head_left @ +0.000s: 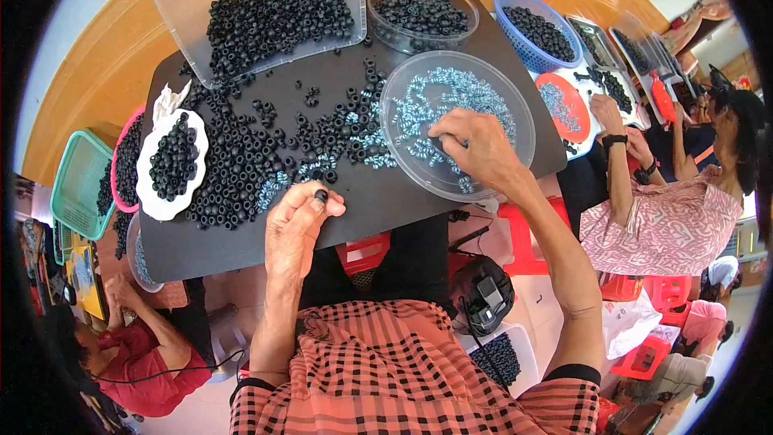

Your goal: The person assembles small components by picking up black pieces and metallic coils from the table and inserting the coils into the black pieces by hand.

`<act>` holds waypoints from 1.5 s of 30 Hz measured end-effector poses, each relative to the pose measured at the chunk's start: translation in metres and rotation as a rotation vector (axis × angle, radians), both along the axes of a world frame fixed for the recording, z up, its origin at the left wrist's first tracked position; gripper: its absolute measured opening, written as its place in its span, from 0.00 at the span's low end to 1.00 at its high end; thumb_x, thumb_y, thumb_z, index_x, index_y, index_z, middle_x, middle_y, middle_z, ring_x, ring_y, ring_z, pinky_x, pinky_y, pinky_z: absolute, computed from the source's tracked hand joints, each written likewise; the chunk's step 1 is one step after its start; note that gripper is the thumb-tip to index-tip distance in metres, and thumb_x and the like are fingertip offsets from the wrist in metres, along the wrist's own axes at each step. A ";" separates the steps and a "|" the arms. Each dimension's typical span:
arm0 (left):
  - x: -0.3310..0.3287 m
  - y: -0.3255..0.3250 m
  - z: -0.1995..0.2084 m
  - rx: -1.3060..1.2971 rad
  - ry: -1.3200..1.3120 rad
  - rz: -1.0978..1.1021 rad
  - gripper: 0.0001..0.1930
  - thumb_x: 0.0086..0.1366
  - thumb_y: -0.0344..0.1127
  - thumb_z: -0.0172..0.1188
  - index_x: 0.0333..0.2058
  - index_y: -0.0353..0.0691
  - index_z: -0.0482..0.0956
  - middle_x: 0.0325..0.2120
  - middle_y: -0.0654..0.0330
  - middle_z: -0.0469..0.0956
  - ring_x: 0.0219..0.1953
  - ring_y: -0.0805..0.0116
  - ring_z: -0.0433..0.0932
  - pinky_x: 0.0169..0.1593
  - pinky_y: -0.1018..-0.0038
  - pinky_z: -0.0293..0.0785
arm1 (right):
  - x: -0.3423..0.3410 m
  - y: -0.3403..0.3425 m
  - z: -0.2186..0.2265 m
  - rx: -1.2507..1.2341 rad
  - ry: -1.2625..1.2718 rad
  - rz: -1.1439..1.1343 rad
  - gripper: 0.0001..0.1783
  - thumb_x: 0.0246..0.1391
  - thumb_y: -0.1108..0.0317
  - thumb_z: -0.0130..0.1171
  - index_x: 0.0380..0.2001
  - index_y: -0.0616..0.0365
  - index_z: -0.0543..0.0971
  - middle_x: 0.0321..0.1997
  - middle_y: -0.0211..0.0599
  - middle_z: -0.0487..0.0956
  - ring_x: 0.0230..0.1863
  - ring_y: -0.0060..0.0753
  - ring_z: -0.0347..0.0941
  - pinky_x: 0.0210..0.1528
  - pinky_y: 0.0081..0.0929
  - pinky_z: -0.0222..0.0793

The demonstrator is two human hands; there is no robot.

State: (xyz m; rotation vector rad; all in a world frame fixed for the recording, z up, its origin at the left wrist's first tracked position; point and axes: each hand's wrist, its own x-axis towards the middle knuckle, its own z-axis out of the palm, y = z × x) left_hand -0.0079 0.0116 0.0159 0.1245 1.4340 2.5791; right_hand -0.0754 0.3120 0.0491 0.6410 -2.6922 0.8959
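My left hand [299, 213], raised at the near edge of the dark table, pinches a small round black plastic piece [321, 196] between thumb and fingertips. My right hand [483, 149] reaches over a clear round plastic tray [527, 133] in which many small silvery-blue springs [471, 95] are scattered. Its fingers are closed together; something dark shows at the fingertips, too hidden to name. Between the hands, more springs lie on the table among loose black pieces with holes [241, 145], heaped thickly to the left of my left hand.
A clear bin [171, 20] of black pieces lies tipped at the back, beside a clear round tub [378, 28] and a blue basket [509, 8]. A white scalloped plate [150, 193] stands left. Co-workers sit on both sides; a red stool [523, 234] is at right.
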 end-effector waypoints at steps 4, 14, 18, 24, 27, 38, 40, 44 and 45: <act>0.001 -0.002 -0.001 0.003 -0.005 -0.002 0.09 0.66 0.29 0.53 0.42 0.33 0.76 0.32 0.56 0.80 0.41 0.66 0.78 0.52 0.68 0.71 | -0.003 -0.006 -0.002 -0.319 -0.016 -0.271 0.09 0.50 0.75 0.56 0.34 0.57 0.82 0.25 0.39 0.80 0.24 0.27 0.74 0.31 0.26 0.71; 0.002 -0.003 0.000 0.016 -0.001 -0.013 0.09 0.66 0.29 0.53 0.43 0.32 0.75 0.33 0.55 0.80 0.40 0.66 0.78 0.52 0.68 0.71 | -0.003 -0.004 -0.002 -0.140 -0.046 -0.179 0.09 0.52 0.74 0.57 0.36 0.58 0.83 0.29 0.35 0.82 0.28 0.21 0.74 0.34 0.22 0.70; 0.003 -0.003 -0.002 0.028 -0.006 -0.009 0.09 0.66 0.29 0.53 0.43 0.32 0.75 0.32 0.56 0.80 0.41 0.66 0.78 0.52 0.68 0.71 | -0.003 -0.011 -0.003 -0.101 0.050 -0.137 0.09 0.52 0.75 0.57 0.36 0.58 0.82 0.31 0.37 0.82 0.30 0.23 0.76 0.35 0.24 0.71; 0.003 -0.004 -0.001 0.019 -0.001 -0.005 0.09 0.66 0.29 0.53 0.43 0.32 0.75 0.31 0.56 0.80 0.41 0.65 0.78 0.52 0.67 0.71 | -0.006 -0.004 -0.002 -0.279 0.018 -0.274 0.10 0.51 0.76 0.56 0.37 0.57 0.82 0.33 0.37 0.82 0.32 0.25 0.77 0.37 0.24 0.71; 0.003 -0.004 -0.001 0.018 -0.009 -0.002 0.09 0.66 0.29 0.53 0.42 0.33 0.75 0.31 0.56 0.80 0.41 0.66 0.78 0.52 0.67 0.71 | -0.006 -0.002 -0.006 -0.107 0.093 -0.230 0.11 0.49 0.76 0.57 0.37 0.57 0.82 0.32 0.36 0.81 0.34 0.32 0.76 0.38 0.29 0.71; 0.003 -0.003 -0.001 0.011 -0.009 0.000 0.08 0.67 0.28 0.52 0.42 0.32 0.75 0.32 0.55 0.80 0.40 0.67 0.78 0.52 0.68 0.71 | -0.006 -0.009 -0.007 0.115 0.101 -0.181 0.09 0.44 0.72 0.61 0.32 0.54 0.81 0.38 0.35 0.79 0.42 0.41 0.72 0.46 0.40 0.65; 0.003 -0.003 -0.001 0.014 -0.014 0.001 0.08 0.67 0.28 0.52 0.43 0.32 0.75 0.32 0.55 0.80 0.40 0.67 0.78 0.52 0.68 0.71 | -0.005 -0.009 -0.010 0.114 0.180 -0.162 0.08 0.43 0.70 0.62 0.31 0.52 0.82 0.34 0.32 0.78 0.40 0.38 0.72 0.42 0.39 0.61; 0.003 -0.003 -0.001 0.019 0.001 0.000 0.08 0.67 0.28 0.52 0.43 0.32 0.75 0.32 0.55 0.80 0.39 0.67 0.78 0.52 0.69 0.71 | -0.003 -0.013 -0.005 0.219 0.179 -0.188 0.08 0.44 0.69 0.63 0.31 0.53 0.82 0.33 0.32 0.78 0.40 0.37 0.72 0.42 0.39 0.61; 0.003 -0.003 -0.001 0.022 0.006 0.001 0.08 0.67 0.28 0.52 0.43 0.32 0.75 0.32 0.55 0.80 0.39 0.67 0.78 0.51 0.69 0.71 | -0.003 -0.013 -0.004 0.236 0.157 -0.202 0.08 0.44 0.68 0.63 0.31 0.53 0.82 0.33 0.33 0.78 0.40 0.38 0.72 0.42 0.39 0.61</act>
